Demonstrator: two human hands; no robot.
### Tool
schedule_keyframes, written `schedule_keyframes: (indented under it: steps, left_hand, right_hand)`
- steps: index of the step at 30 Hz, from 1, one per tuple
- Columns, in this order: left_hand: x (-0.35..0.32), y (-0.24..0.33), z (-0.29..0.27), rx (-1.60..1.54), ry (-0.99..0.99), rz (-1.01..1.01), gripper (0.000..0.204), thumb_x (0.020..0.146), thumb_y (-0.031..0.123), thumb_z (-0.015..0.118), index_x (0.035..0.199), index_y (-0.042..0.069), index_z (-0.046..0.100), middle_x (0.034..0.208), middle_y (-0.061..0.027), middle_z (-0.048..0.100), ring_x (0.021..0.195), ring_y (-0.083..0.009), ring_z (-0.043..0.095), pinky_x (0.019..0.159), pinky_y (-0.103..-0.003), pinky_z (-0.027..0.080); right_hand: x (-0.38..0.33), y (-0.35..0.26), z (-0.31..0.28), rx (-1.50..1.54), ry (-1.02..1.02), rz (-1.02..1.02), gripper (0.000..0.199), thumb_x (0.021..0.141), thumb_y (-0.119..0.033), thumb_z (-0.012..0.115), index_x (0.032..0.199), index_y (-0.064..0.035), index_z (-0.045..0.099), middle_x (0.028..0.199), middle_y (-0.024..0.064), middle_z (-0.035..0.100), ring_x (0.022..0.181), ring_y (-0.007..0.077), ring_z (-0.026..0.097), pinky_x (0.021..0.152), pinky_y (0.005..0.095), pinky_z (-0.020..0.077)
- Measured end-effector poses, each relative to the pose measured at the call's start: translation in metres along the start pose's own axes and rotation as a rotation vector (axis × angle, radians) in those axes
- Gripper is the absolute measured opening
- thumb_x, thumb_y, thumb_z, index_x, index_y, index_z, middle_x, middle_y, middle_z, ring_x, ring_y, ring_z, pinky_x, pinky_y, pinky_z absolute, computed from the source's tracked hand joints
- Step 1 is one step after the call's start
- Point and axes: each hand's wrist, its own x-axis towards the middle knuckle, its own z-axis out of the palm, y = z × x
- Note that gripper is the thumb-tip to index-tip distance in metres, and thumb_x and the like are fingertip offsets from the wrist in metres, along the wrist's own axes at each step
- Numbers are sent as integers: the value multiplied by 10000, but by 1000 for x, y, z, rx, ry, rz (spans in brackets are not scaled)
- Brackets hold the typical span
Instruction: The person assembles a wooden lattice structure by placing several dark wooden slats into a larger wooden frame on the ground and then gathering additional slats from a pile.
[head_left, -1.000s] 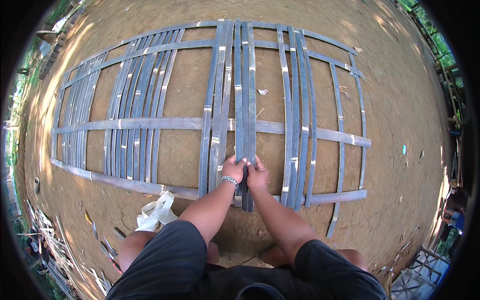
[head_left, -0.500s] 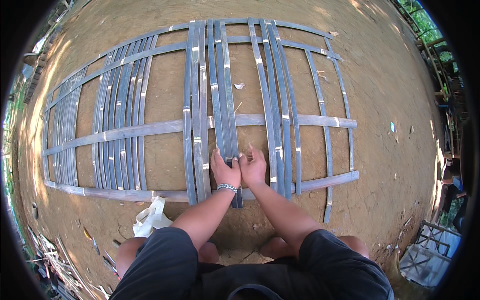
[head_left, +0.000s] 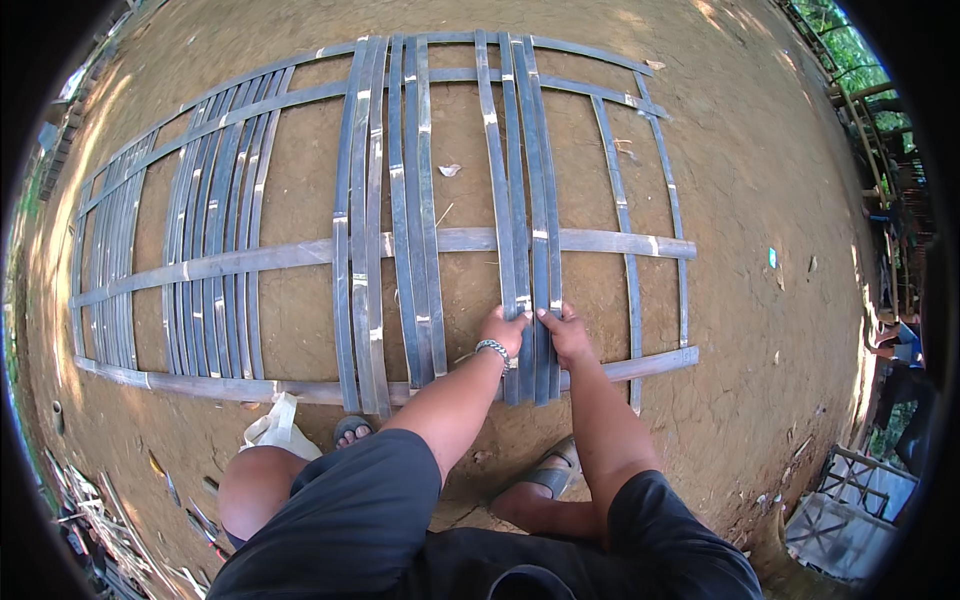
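Observation:
Long grey split-bamboo strips with pale nodes lie across bamboo rails on the ground. My left hand [head_left: 505, 330] and my right hand [head_left: 567, 336] close on the two sides of a bundle of bamboo strips [head_left: 520, 200], near its lower end. The thumbs rest on top and the fingers curl around the outer edges. Left of this bundle lies a group of strips [head_left: 412, 200], and beyond it another group [head_left: 357, 225]. The middle rail [head_left: 290, 252] and the near rail [head_left: 230, 388] pass beneath them.
More closely laid strips [head_left: 215, 220] fill the left part of the lattice; two single strips [head_left: 622, 210] stand apart at the right. By my left leg sits a white bag [head_left: 280, 428], with tools [head_left: 165, 475] beyond it. A pale framed panel [head_left: 850, 510] is at lower right.
My hands have moved right, from the middle group of strips to the bundle beside it. That bundle's strips now lie closer together. The view and my legs have shifted; my feet now show.

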Motion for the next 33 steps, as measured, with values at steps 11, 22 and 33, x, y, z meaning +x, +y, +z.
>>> schedule_keyframes:
  steps: [11,22,33]
  left_hand:
    - [-14,-23,-51,-506,82,-92,135,896,139,707,981,34,703,881,-26,701,765,-105,623,706,-283,505]
    - [-45,23,-52,239,385,-55,693,817,297,745,1329,-74,460,1184,-274,628,1124,-423,599,950,-414,478]
    - [-63,23,-49,430,412,147,883,835,161,676,1523,8,143,1424,-272,336,1295,-437,416,1090,-443,373]
  right_hand:
    - [-3,13,52,182,-166,74,190,924,-43,628,1111,-24,603,947,79,692,800,157,660,716,318,552]
    - [-7,11,67,137,-171,62,150,923,-70,635,1062,-19,607,916,70,691,783,141,649,710,306,541]
    - [-10,21,81,163,-135,-23,171,909,-52,647,1075,-20,618,924,60,694,791,130,642,726,295,529]
